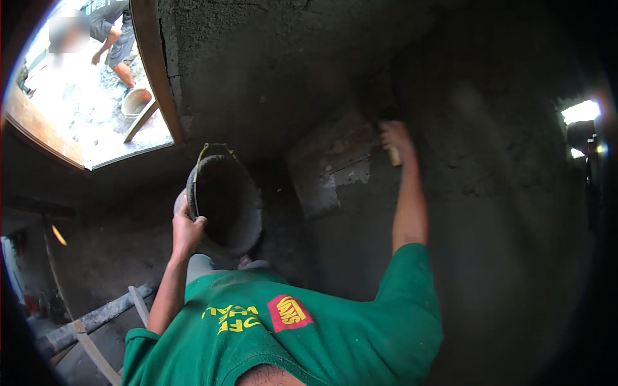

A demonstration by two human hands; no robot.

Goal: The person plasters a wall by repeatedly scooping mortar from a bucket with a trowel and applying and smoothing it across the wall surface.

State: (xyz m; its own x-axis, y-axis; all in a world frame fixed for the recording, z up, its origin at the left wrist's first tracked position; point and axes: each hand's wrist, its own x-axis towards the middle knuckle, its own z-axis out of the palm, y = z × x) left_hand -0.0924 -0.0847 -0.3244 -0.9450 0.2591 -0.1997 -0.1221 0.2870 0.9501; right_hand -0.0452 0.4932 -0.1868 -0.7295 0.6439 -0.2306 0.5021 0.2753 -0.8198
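1. Clamping the dark bucket [230, 202] by its rim in the left hand [187, 230], before the green shirt [360, 328].
2. Clasping a pale-handled tool [394, 156] in the right hand [394, 136], near the grey wall [489, 167].
3. Too dim to tell the tool's kind.

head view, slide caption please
Left hand grips a bucket by its rim; right hand holds a pale-handled tool near a rough wall.

Wall [489, 206], grey, rough, dimly lit; one paler, blotched patch [331, 183] near centre. Window opening, upper left, with brown wooden frame [156, 67]; strong daylight beyond. Small opening [580, 112], far right, glaring white. Round pole [106, 320], lower left, slanting, crossed by pale timber strips [95, 352]. Remaining corners: deep shadow, detail indistinct.
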